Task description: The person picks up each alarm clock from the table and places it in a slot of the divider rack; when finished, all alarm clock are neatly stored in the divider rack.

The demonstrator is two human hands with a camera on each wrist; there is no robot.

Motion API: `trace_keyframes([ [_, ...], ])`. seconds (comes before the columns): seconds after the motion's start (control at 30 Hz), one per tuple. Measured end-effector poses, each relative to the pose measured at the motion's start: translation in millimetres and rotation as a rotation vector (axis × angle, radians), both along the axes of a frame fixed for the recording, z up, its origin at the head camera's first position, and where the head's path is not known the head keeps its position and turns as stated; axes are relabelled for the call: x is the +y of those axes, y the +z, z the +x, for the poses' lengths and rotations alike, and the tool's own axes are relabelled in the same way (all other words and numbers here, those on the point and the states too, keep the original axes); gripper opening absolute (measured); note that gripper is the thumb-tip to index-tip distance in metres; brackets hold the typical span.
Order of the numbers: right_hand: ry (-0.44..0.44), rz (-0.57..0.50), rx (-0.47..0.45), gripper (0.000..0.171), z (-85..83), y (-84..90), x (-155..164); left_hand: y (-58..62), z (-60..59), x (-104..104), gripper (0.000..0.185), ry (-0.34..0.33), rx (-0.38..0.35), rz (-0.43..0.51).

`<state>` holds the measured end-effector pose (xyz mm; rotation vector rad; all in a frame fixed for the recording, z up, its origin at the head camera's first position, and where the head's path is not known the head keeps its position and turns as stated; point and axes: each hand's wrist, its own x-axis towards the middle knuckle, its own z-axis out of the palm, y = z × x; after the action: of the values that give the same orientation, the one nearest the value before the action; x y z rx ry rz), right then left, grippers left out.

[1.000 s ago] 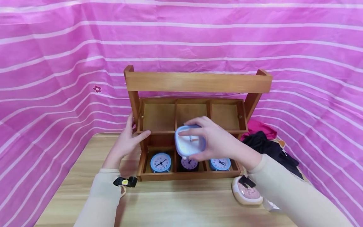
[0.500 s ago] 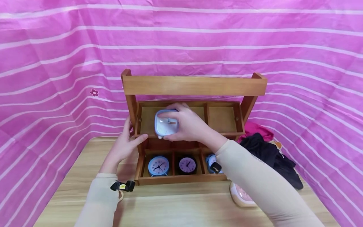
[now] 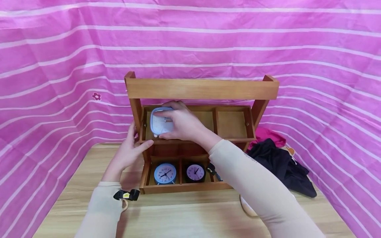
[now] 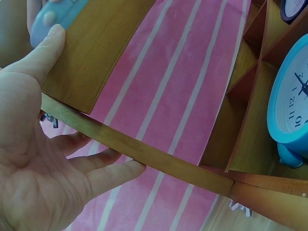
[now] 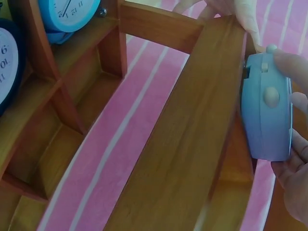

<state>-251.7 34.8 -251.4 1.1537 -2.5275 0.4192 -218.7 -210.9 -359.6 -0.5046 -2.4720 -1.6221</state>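
My right hand [image 3: 181, 122] grips a light-blue, rounded-square alarm clock [image 3: 157, 125] by its side. The clock overlaps the upper left compartment of a two-tier wooden rack [image 3: 202, 89]. In the right wrist view, the clock's pale blue edge [image 5: 269, 115] stands beside a wooden board, the fingers around its far side. My left hand [image 3: 131, 152] holds the rack's left side, the thumb in front and the other fingers along the outside of the side strip [image 4: 154, 156]. Below, a round blue alarm clock [image 3: 165, 173] and a round dark one [image 3: 195, 172] sit in the lower compartments.
The upper right compartment [image 3: 232, 124] shows its bare base. My right sleeve covers most of the lower right compartment and part of a cream-coloured clock [image 3: 247, 206] on the table. Black cloth [image 3: 279, 165] and pink cloth [image 3: 271, 136] lie right of the rack. A striped pink curtain [image 3: 190, 39] surrounds the table.
My right hand has carried the light-blue clock left and up, from over the middle of the rack to the upper left compartment. The left hand has stayed at the rack's side.
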Motion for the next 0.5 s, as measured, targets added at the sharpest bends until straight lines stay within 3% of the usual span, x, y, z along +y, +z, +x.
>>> trace_keyframes([
  [0.23, -0.046, 0.094, -0.062, 0.072, -5.0, -8.4, -20.6, -2.2, -0.7, -2.2, 0.101, -0.006, 0.021, 0.008],
  [0.5, -0.068, 0.103, -0.079, 0.071, -5.7, -11.9, -27.2, -1.7, -1.6, 0.0, 0.101, -0.006, 0.035, 0.002],
])
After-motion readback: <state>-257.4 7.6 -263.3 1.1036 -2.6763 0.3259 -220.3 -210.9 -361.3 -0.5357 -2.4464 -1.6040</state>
